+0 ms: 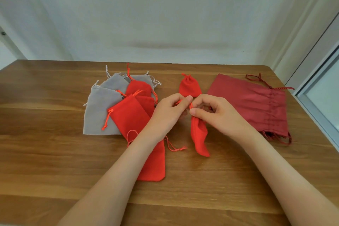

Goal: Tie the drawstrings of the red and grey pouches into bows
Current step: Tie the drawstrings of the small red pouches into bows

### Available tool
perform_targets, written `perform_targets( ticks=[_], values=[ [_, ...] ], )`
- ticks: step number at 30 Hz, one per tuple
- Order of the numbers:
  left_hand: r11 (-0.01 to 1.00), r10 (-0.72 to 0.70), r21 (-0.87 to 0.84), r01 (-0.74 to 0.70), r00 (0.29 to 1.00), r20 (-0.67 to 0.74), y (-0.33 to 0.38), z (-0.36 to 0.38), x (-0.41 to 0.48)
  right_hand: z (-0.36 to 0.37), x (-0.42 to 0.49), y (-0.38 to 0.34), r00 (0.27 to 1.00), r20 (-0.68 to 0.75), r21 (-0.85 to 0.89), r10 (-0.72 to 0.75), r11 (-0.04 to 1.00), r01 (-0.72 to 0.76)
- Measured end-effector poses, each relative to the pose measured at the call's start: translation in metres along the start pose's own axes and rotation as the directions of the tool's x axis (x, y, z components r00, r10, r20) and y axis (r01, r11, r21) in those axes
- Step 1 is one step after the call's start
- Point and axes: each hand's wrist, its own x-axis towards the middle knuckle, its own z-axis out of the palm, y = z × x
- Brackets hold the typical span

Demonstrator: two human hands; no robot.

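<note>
A small red pouch (pixel 199 135) hangs below my hands over the middle of the wooden table (pixel 55 152). My left hand (pixel 169 111) pinches one end of its red drawstring, and my right hand (pixel 213 111) pinches the other end at the pouch's gathered neck. Just behind my hands lies another small red pouch (pixel 189 86) with its neck drawn closed. To the left is a pile of red pouches (pixel 132 113) and grey pouches (pixel 100 110) with loose drawstrings. A long red pouch (pixel 156 167) lies partly under my left forearm.
A large dark red drawstring bag (pixel 256 101) lies flat at the right, near the table's right edge and a window frame (pixel 315 108). A pale wall stands behind the table's far edge.
</note>
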Motion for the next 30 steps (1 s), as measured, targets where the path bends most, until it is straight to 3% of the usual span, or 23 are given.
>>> perform_targets(
  ticks=[7,13,17,28,30],
  values=[
    [0.999,-0.002,-0.053,-0.002,0.997,-0.077,0.003,0.008,-0.003,0.004,0.003,0.003,0.989,-0.123,-0.12,-0.086,0.99,0.071],
    [0.995,-0.046,-0.091,0.043,0.998,-0.034,0.003,0.01,-0.005,0.004,0.004,0.008,0.976,-0.212,-0.059,-0.055,0.997,0.043],
    [0.993,-0.061,-0.107,0.058,0.998,-0.023,0.006,0.012,-0.008,0.005,0.003,0.004,0.976,-0.207,-0.132,-0.072,0.99,0.045],
    [0.997,-0.021,0.067,0.023,0.999,-0.036,0.004,0.012,-0.009,0.008,-0.001,-0.003,0.948,-0.285,-0.344,-0.145,0.938,0.04],
    [0.999,-0.022,0.035,0.023,0.999,-0.039,0.004,0.012,-0.009,0.009,0.0,-0.004,0.945,-0.291,-0.335,-0.149,0.941,0.045]
  ],
)
